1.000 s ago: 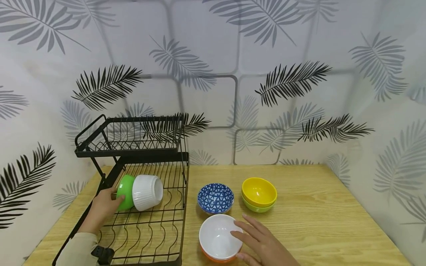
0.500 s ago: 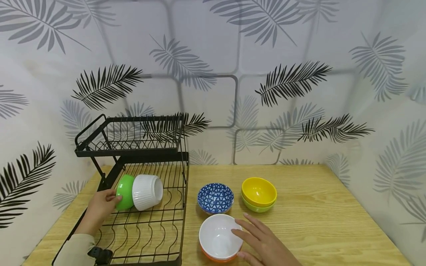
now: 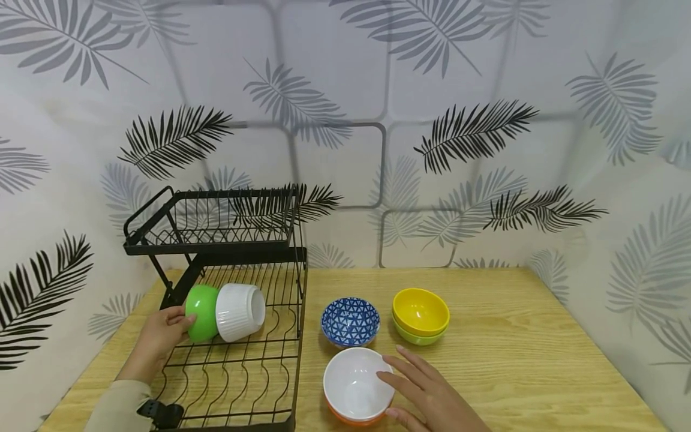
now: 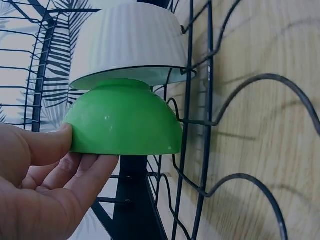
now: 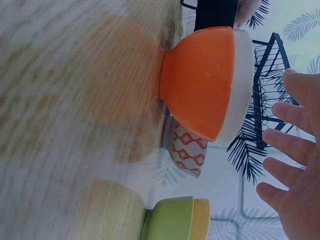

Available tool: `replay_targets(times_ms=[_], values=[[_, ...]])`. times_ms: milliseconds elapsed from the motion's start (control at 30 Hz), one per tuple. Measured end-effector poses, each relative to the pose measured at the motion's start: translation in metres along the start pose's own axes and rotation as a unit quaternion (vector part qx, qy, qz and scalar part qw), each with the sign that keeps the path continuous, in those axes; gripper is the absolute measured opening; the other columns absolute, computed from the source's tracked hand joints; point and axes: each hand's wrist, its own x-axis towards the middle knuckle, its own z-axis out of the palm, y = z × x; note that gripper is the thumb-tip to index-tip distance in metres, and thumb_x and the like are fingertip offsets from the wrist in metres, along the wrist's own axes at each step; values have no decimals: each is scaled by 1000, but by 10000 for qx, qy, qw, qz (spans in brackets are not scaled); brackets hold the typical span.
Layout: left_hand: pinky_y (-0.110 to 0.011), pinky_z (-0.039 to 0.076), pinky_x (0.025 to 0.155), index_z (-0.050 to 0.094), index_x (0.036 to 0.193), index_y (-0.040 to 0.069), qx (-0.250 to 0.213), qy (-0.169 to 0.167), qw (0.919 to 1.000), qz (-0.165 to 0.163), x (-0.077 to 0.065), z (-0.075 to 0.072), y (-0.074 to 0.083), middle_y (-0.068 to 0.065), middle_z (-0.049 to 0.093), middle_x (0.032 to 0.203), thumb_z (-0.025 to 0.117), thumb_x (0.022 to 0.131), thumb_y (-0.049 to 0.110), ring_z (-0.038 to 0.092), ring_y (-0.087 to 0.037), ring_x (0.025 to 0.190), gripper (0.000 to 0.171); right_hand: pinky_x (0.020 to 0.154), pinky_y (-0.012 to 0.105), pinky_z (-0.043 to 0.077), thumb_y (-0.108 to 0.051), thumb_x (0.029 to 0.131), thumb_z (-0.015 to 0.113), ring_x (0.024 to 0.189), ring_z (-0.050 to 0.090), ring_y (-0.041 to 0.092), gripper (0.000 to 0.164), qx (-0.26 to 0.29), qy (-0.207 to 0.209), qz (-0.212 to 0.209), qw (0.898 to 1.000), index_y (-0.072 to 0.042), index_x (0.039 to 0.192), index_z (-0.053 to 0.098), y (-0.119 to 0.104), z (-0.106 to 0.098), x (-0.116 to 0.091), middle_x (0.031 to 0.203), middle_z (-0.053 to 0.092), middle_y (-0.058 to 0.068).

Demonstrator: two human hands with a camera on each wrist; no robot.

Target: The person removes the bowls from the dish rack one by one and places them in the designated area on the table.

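Note:
My left hand pinches the rim of a green bowl between thumb and fingers. In the left wrist view, the thumb lies on the outside of the green bowl and the fingers reach under its rim. Its foot end meets the mouth of a white ribbed bowl that lies on its side in the black dish rack. My right hand, fingers spread, hovers beside a white bowl nested in an orange bowl on the table.
Behind the nested pair sits a blue-and-white patterned bowl. A yellow bowl stacked in a light green bowl stands to its right. The rack's upper tier overhangs its back part; a leaf-print wall covering closes off the rear.
The green bowl has tilted and shifted slightly left, with my left hand moving along with it. My right hand stays almost where it was.

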Motion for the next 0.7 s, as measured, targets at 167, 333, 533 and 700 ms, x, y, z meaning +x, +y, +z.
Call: replay_targets(times_ms=[167,333,533,700], values=[[-32,57,84,31,137,-20,-203,-1,9998,-14,0,-1,1,-36,49,128,46,101,10,63,-10,92,49,91,48,52,-41,88,66,131,43,29,47,-71,163,-118,9998,-19,129,59,3,1,-1,139,52,4],[-32,56,84,31,137,-20,-336,0,9994,-3,1,-2,3,-35,48,130,46,102,13,63,-8,91,50,92,48,52,-41,89,66,131,42,30,48,-99,170,-104,9998,-19,131,58,3,0,-1,141,50,2],[-27,57,81,31,137,-20,-412,41,9991,-28,0,-3,1,-32,52,127,46,102,13,61,-1,85,51,93,48,51,-41,89,65,131,43,30,48,-94,122,-47,9999,-18,131,58,3,-2,-1,143,49,1],[-25,57,79,29,138,-20,-624,26,9980,-101,0,-3,2,-26,56,123,46,101,14,61,1,81,53,94,48,50,-42,91,62,133,41,28,47,-67,150,-63,9998,-18,131,58,3,-2,-1,143,48,1]])
